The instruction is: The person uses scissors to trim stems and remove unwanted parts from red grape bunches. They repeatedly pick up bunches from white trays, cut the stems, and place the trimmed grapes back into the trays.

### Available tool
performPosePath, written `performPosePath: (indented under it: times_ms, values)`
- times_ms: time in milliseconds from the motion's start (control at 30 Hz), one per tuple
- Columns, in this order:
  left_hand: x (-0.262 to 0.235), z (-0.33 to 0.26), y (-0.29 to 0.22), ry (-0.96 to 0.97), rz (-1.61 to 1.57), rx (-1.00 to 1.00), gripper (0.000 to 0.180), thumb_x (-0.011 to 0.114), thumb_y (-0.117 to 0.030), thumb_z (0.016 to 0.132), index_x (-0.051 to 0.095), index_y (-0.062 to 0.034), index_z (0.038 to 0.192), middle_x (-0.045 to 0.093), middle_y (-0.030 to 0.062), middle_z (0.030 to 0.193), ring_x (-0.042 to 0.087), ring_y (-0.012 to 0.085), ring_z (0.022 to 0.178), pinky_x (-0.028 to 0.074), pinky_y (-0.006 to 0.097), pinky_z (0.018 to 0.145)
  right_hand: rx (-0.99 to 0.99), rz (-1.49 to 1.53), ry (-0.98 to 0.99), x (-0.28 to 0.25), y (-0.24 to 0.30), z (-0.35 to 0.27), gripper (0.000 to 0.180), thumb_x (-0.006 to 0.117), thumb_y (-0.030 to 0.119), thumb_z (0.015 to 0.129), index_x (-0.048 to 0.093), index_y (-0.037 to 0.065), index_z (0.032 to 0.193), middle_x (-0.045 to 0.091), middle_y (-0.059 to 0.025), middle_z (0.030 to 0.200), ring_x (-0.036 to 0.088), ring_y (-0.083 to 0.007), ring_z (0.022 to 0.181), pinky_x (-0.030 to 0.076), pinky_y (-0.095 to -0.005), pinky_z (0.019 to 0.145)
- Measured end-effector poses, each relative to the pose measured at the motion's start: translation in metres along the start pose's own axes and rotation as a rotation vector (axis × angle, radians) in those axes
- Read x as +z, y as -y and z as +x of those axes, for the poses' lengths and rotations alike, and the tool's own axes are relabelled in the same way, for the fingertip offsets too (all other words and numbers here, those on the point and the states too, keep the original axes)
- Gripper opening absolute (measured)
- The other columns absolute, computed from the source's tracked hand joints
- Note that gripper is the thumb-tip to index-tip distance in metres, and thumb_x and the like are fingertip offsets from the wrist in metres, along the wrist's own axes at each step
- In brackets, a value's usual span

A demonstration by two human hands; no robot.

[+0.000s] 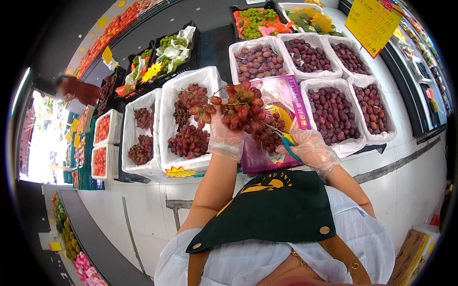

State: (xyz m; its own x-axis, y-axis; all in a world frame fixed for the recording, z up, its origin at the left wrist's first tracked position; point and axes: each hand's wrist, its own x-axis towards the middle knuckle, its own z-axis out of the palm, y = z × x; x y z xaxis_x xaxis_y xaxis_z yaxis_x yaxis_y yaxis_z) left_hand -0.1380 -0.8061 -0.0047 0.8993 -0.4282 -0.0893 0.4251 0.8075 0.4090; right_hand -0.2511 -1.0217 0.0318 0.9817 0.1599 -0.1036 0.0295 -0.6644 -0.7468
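Note:
My left hand (225,132), in a clear plastic glove, is closed under a bunch of red grapes (241,106) and holds it up above the crates. Its fingers are partly hidden by the fruit. My right hand (310,147), gloved too, grips scissors (289,143) with yellow and blue-green handles. Their blades point up and left into the lower grapes of the bunch; whether they touch a stem I cannot tell. Beneath the bunch lies a purple printed carton (253,158). Just left of my left hand stands a white foam crate (171,147) with more red grape bunches (189,141).
Lined crates of dark plums (334,114) stand to the right. Another white grape crate (129,121) sits at the left. Green grapes (172,50) fill black crates farther back. A yellow handwritten sign (373,25) rises at the upper right. Someone in a reddish-brown top (82,90) is far left.

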Motion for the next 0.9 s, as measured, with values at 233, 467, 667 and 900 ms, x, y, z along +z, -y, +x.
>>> performPosePath:
  times_ms: [233,467,667,900]
  values:
    - [-0.051,-0.002,0.0,0.071,0.005,0.078,0.071,0.034,-0.062,0.098,0.045,-0.0052,0.14,0.061,0.0176,0.126,0.067,0.0326,0.099,0.058,0.048,0.082,-0.215,-0.081,0.08,-0.003,-0.033,0.01,0.043,0.075,0.045,0.08,0.066,0.003,0.077,0.063,-0.0183,0.075,0.063,-0.0361,0.075,0.05,-0.0445,0.07]
    - [0.018,-0.021,0.017,-0.204,0.232,0.307,0.066,0.042,-0.059,0.096,0.052,-0.005,0.131,0.062,0.016,0.125,0.066,0.0307,0.102,0.057,0.042,0.087,-0.117,-0.368,-0.016,-0.033,-0.02,0.004,0.043,0.077,0.045,0.076,0.067,0.004,0.081,0.064,-0.0172,0.075,0.065,-0.0349,0.075,0.05,-0.0436,0.068]
    - [-0.002,-0.019,0.007,-0.035,0.177,0.33,0.065,0.044,-0.057,0.096,0.051,-0.0045,0.132,0.06,0.0145,0.127,0.062,0.0297,0.111,0.055,0.041,0.089,-0.331,-0.404,-0.282,-0.059,-0.003,-0.001,0.032,0.074,0.035,0.079,0.064,0.005,0.087,0.061,-0.0171,0.071,0.063,-0.0344,0.071,0.048,-0.0457,0.064]
    - [0.021,-0.027,0.013,-0.149,0.38,0.463,0.06,0.046,-0.05,0.098,0.047,-0.0041,0.137,0.056,0.0142,0.133,0.057,0.0294,0.119,0.052,0.04,0.095,-0.565,-0.601,-0.358,-0.063,0.002,0.016,0.028,0.072,0.021,0.075,0.063,0.003,0.093,0.063,-0.0145,0.083,0.063,-0.0335,0.075,0.048,-0.0436,0.067]
